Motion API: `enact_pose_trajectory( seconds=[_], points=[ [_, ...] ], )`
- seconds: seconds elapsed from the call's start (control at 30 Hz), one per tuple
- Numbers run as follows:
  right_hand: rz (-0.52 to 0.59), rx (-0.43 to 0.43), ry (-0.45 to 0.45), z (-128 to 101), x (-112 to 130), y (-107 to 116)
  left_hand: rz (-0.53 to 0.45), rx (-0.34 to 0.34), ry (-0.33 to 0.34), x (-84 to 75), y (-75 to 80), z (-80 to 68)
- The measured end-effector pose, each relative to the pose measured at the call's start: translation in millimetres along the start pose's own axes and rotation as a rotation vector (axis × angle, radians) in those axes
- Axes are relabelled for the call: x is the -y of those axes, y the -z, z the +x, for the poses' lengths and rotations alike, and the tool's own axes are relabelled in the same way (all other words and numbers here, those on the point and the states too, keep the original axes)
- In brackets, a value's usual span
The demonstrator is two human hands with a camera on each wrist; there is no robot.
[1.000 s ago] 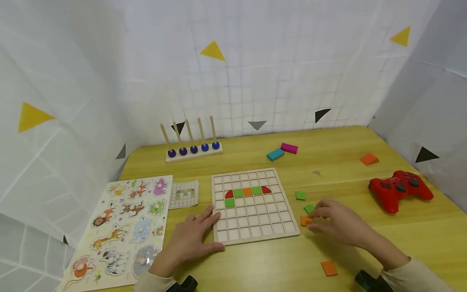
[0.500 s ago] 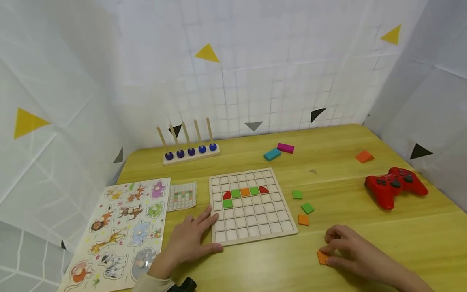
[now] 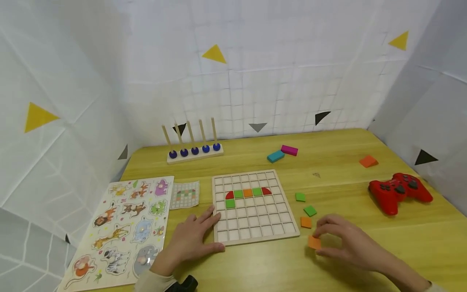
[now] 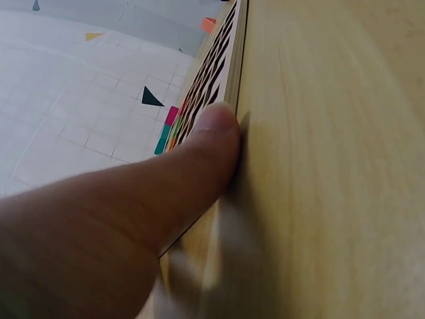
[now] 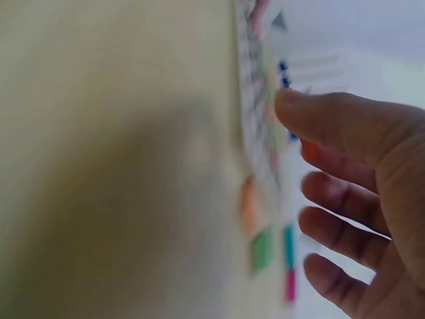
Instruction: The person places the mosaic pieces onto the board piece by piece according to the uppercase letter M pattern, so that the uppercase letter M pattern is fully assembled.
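A wooden grid board (image 3: 255,229) lies mid-table; one row holds red, green and orange tiles (image 3: 248,192), with a green tile under its left end. My left hand (image 3: 193,239) rests flat at the board's near left corner. In the left wrist view its thumb (image 4: 212,133) presses the board's edge (image 4: 232,60). Just right of the board's near right corner, my right hand (image 3: 318,242) pinches a small orange square tile (image 3: 314,242). The blurred right wrist view shows a sliver of that orange tile (image 5: 309,149) between thumb and finger.
Two green tiles (image 3: 300,197) (image 3: 310,210) and an orange tile (image 3: 306,222) lie right of the board. A red gamepad (image 3: 399,191) and orange block (image 3: 368,161) sit far right. Teal (image 3: 275,155) and magenta blocks (image 3: 289,150), a peg rack (image 3: 193,152), pattern card (image 3: 185,194) and animal puzzle (image 3: 124,227) are also present.
My right hand went from the tiles beside the board down to a lone orange tile nearer me, pinched it, and has brought it up toward the board. The left hand stayed put.
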State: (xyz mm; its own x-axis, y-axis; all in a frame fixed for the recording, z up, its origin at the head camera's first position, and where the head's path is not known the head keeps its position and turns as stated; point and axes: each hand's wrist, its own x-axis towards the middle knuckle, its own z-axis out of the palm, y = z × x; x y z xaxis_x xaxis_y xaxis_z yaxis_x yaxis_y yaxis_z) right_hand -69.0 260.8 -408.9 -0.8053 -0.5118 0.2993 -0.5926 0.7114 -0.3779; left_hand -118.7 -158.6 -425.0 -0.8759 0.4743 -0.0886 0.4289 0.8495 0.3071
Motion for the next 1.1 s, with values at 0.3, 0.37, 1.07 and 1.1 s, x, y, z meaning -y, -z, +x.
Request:
enact_pose_trajectory(
  seconds=[0.3,0.37,1.07,1.1],
  points=[
    [0.016,0.127,0.042,116,43,-44,0.015,-0.002,-0.009,1.5,-5.1,3.6],
    [0.019,0.17,0.008,133,50,-56,0.022,0.002,-0.003,1.3,-5.6,5.3],
    [0.016,0.144,-0.065,171,63,-100,0.02,-0.01,0.005,0.8,-4.5,2.9],
    [0.012,0.139,-0.064,172,63,-101,0.02,-0.01,0.006,0.9,-4.3,3.0]
  ],
)
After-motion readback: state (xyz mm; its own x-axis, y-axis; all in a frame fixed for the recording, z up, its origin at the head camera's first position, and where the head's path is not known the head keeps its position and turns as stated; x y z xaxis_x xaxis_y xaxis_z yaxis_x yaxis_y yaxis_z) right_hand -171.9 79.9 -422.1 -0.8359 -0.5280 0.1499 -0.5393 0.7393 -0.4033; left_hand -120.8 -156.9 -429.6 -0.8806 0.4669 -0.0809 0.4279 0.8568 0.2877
